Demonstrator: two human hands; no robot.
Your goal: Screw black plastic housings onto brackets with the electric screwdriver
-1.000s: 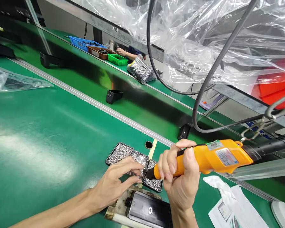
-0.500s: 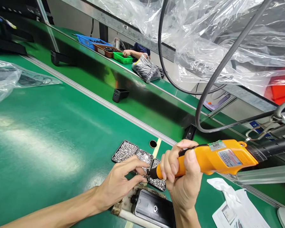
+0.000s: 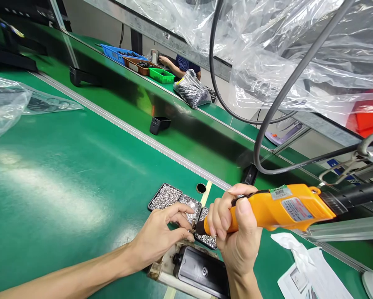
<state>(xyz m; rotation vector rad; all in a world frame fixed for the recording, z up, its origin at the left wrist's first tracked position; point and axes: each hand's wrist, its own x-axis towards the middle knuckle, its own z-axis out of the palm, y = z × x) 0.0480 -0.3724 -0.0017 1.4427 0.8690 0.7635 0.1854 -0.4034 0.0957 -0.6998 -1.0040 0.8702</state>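
Observation:
My right hand [image 3: 240, 232] is wrapped round an orange electric screwdriver [image 3: 286, 207], whose black nose points left and down. Close to that nose, my left hand [image 3: 167, 228] is closed in a pinch, thumb and fingertips together at the bit. Whatever is between them is too small to make out. Under the hands lie shallow black trays of small metal parts: one tray [image 3: 165, 197] at the left, a middle tray [image 3: 191, 205] partly behind my fingers, and a right tray [image 3: 208, 241] partly behind the screwdriver. Nearer me, a black rectangular housing [image 3: 201, 270] sits in a worn fixture [image 3: 157, 270].
A cable [image 3: 267, 133] loops down from above. Plastic sheeting [image 3: 282, 62] covers the overhead shelf. Papers [image 3: 317, 270] lie at the right, a plastic bag [image 3: 6, 104] at the left. Across the green divider, a co-worker's arm [image 3: 174, 66] is near coloured bins [image 3: 161, 75].
My left fingertips have shifted slightly at the screwdriver's nose, and the view has moved a little. The co-worker's hand has left the green bin, moving up and left.

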